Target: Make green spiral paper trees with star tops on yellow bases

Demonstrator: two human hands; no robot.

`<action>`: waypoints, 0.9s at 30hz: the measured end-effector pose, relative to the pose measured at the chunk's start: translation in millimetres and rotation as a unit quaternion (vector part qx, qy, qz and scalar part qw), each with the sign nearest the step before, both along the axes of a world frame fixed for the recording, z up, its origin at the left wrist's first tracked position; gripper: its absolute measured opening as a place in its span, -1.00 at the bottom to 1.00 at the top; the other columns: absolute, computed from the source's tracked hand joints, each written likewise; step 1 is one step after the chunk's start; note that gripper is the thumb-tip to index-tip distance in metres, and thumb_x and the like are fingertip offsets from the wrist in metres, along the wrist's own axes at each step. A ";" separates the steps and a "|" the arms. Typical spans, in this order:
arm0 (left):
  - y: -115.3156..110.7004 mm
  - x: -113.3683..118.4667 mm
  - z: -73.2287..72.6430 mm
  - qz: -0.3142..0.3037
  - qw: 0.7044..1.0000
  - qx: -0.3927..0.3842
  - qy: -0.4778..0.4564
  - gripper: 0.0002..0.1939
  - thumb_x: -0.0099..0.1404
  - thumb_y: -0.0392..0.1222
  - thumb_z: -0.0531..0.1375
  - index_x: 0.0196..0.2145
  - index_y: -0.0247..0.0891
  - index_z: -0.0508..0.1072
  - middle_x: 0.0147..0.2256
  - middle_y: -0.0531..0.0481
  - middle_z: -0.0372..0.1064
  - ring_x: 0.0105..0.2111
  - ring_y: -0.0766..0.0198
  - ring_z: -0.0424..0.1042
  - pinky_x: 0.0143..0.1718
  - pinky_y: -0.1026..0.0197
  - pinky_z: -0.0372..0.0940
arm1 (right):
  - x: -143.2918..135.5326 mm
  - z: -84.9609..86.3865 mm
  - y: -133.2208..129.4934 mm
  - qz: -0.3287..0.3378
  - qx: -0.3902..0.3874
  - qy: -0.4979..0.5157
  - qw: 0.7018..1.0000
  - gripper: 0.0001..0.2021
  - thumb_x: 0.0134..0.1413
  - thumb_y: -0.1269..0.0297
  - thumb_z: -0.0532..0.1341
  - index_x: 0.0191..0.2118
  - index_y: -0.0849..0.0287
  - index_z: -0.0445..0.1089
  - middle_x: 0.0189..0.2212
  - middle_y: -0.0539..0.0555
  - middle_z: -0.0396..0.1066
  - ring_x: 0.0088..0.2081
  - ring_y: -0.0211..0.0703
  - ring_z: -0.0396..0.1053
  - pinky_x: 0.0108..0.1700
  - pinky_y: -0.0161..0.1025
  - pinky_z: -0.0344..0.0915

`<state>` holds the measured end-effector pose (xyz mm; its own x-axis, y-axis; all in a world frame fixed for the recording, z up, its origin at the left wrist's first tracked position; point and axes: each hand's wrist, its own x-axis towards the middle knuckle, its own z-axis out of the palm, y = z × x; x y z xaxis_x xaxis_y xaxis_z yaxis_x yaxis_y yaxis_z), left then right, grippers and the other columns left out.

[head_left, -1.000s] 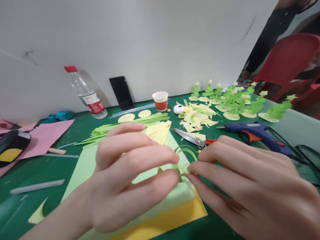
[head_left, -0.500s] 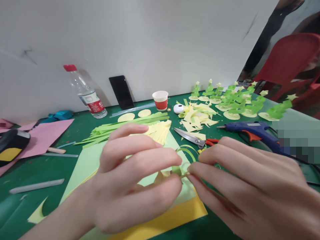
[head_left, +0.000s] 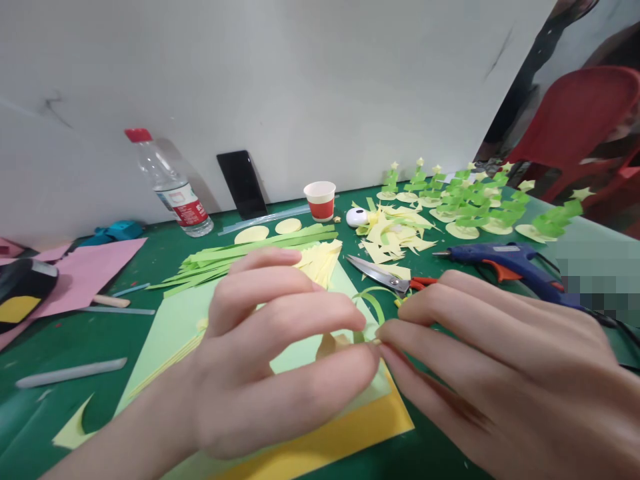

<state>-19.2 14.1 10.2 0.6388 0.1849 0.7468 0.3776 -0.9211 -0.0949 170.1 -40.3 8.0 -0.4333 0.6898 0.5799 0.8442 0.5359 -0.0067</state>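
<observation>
Left grip [head_left: 265, 373] curled, thumb [head_left: 335, 383] extended; right grip [head_left: 495, 373] pinching, fingertips [head_left: 395, 331] near left thumb.

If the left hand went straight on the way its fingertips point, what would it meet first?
Most likely the right hand: its fingertips lie directly ahead of the left hand, by the curled green paper strip. Whether the hands already touch is unclear.

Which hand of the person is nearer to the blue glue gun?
Right. The right hand is just in front of the blue glue gun, towards the camera; the left hand is farther away, to its left.
</observation>
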 end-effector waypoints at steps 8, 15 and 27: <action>-8.6 10.4 18.2 -0.087 0.985 -0.134 -0.058 -0.73 0.04 -0.43 0.12 -0.33 -0.09 0.35 -0.30 0.08 0.30 -0.29 0.24 0.29 -0.09 0.11 0.20 | 0.7 -5.2 2.8 0.024 0.037 -0.011 0.999 -0.79 0.00 0.48 0.03 -0.60 0.16 0.17 -0.61 -0.01 0.15 -0.54 -0.26 0.13 -0.54 -0.27 0.01; -9.6 5.0 19.2 -0.041 0.966 -0.246 -0.061 -0.67 0.13 -0.56 0.06 -0.27 -0.15 0.33 -0.32 0.13 0.33 -0.24 0.32 0.32 -0.19 0.27 0.25 | 0.0 -7.7 7.7 0.039 0.033 -0.017 0.999 -0.77 -0.03 0.52 0.02 -0.63 0.17 0.19 -0.62 -0.01 0.17 -0.57 -0.26 0.11 -0.59 -0.24 -0.06; -11.3 3.8 13.4 -0.051 0.972 -0.229 -0.016 -0.37 0.10 -0.53 0.16 0.02 0.06 0.16 -0.24 0.23 0.35 -0.25 0.36 0.38 -0.05 0.26 0.25 | -1.0 -13.5 11.8 0.052 0.034 -0.036 0.997 -0.76 -0.03 0.53 0.00 -0.62 0.16 0.19 -0.60 0.00 0.21 -0.56 -0.26 0.12 -0.57 -0.24 -0.06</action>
<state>-15.3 2.8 23.6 0.6485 0.4400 0.6212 0.2780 -0.8966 0.3448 169.0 -28.6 -5.4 -0.5427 0.5994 0.5884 0.7807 0.6183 0.0902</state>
